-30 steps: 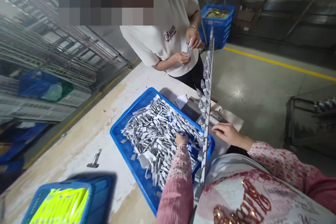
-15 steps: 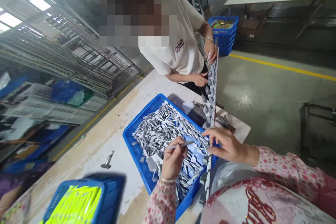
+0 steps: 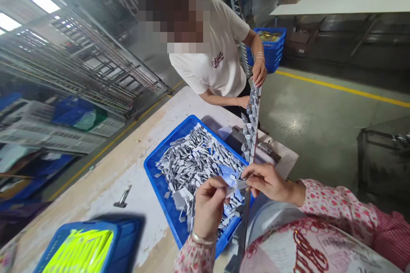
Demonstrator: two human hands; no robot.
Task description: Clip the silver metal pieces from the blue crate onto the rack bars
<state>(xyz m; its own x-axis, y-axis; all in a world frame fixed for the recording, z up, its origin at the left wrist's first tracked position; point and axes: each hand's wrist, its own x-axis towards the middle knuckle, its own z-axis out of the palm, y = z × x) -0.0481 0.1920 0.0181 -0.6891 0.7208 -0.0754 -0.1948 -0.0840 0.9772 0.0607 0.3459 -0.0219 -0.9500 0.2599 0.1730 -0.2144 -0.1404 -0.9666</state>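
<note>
My left hand [image 3: 209, 205] is closed in a pinch on the pale, flat end of a small silver-grey lure-shaped piece [image 3: 241, 184]. Fingers of my right hand [image 3: 268, 181] pinch its other end, so both hands hold it. They are above a blue crate [image 3: 169, 222] heaped with similar silver pieces [image 3: 188, 160], many with pale flat tabs. Beside my right hand runs a long narrow strip [image 3: 255, 136], with grey pieces set along its upper part. Its stretch near my fingers is partly hidden.
Across the table, a co-worker in a white shirt [image 3: 221, 47] has a hand [image 3: 259, 71] on the strip's far end. A blue box of bright yellow pieces [image 3: 80, 251] and one loose silver piece [image 3: 122, 197] are on the table [image 3: 141, 187]. Stacked blue crates [image 3: 272, 53] stand behind.
My right hand, open near the strip before, has closed on the piece in my left hand. The co-worker's hand has moved down onto the strip's end. The view has shifted slightly.
</note>
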